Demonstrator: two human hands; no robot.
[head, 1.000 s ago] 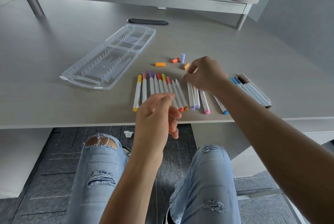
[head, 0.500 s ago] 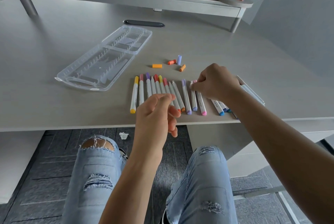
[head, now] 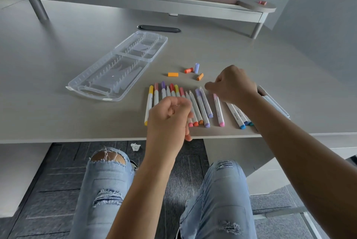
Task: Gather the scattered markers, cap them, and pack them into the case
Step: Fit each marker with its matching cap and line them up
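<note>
Markers (head: 195, 107) lie side by side in a row near the front edge of the desk (head: 58, 49), their coloured ends pointing near and far. At the left of the row is a yellow-capped marker (head: 148, 106); further right come two lilac markers (head: 203, 106) lying together, then a pink marker (head: 218, 110) set a little apart. More markers, blue-tipped (head: 236, 116), fan out to the right and pass under the right forearm. Four loose caps sit on the desk just beyond the row: an orange cap (head: 172, 74) to the left, a red-orange cap (head: 188, 70), a lilac cap (head: 196, 68) standing beside it, and another orange cap (head: 200, 76) nearest the row.

The clear plastic case (head: 119, 68) lies open and flat on the desk to the far left of the markers, well apart from them, its ribbed slots holding nothing.

The left hand (head: 168, 117) hovers above the near part of the row with fingers curled inward; whether it pinches anything cannot be told. The right hand (head: 234, 85) is over the far right end of the row, fingers bent with the tips drawn together close to the top of the lilac markers; what they grip, if anything, is hidden.

A dark oval grommet (head: 158, 28) is set into the desk beyond the case.
</note>
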